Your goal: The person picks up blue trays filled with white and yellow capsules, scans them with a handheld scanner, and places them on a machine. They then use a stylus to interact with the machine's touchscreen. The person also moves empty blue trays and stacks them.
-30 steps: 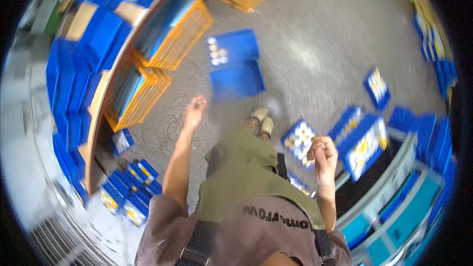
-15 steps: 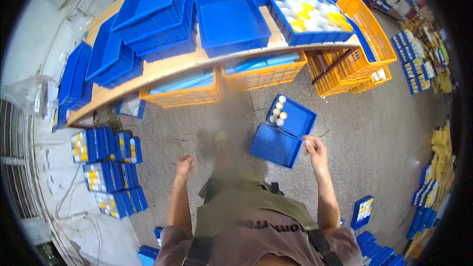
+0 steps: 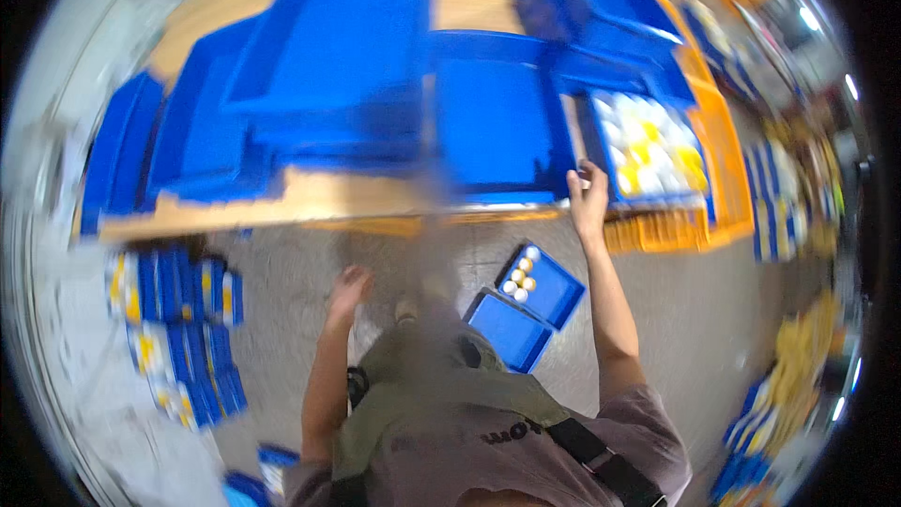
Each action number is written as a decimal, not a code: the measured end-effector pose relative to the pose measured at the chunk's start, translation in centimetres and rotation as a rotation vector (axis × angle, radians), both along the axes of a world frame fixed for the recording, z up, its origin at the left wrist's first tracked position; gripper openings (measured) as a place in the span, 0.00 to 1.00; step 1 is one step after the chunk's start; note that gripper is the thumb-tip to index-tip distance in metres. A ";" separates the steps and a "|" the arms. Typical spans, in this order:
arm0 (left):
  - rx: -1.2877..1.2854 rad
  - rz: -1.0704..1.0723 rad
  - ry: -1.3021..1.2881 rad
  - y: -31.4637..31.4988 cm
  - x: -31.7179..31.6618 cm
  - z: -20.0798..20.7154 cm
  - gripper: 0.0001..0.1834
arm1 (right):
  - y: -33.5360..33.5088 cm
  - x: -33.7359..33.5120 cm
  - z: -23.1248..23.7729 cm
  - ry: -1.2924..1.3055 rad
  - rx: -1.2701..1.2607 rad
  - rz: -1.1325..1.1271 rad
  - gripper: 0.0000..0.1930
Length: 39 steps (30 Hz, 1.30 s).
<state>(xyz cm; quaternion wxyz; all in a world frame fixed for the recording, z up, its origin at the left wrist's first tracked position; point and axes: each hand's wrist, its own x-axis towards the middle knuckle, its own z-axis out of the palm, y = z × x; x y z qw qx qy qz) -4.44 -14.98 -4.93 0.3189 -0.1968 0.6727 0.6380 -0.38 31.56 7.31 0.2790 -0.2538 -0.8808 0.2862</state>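
My right hand [image 3: 589,190] reaches up to the front edge of the table, with thumb and fingers apart and no object visible in it. It is between an empty blue tray [image 3: 493,122] and a blue tray [image 3: 610,183] filled with small round white and yellow pieces [image 3: 648,145]. My left hand [image 3: 351,287] hangs low over the floor, touching nothing I can see; motion blur smears its fingers. On the floor below my right forearm are two blue trays: one [image 3: 558,296] holds several round white and yellow pieces, the other [image 3: 510,330] is bare.
More blue trays [image 3: 328,28] are stacked across the wooden table [image 3: 347,195]. Orange crates [image 3: 730,164] stand at its right end and under it. Blue trays with white and yellow pieces [image 3: 178,291] are stacked at the left; more line the right side [image 3: 774,197].
My right hand has moved from the floor trays up to the table edge. The view has shifted closer to the table. My left hand still hangs low.
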 end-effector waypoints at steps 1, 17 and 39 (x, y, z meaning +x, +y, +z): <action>-0.017 0.020 0.025 0.6 -0.4 -0.1 0.15 | -1.3 -2.5 0.8 0.035 0.028 0.070 0.20; -0.323 0.572 -0.228 -16.8 12.8 -4.4 0.22 | -29.0 -8.4 -5.1 -0.157 -0.203 1.421 0.13; -0.245 1.188 -0.588 -32.6 31.8 -12.1 0.22 | -71.8 -13.0 -28.2 -1.156 0.143 1.645 0.17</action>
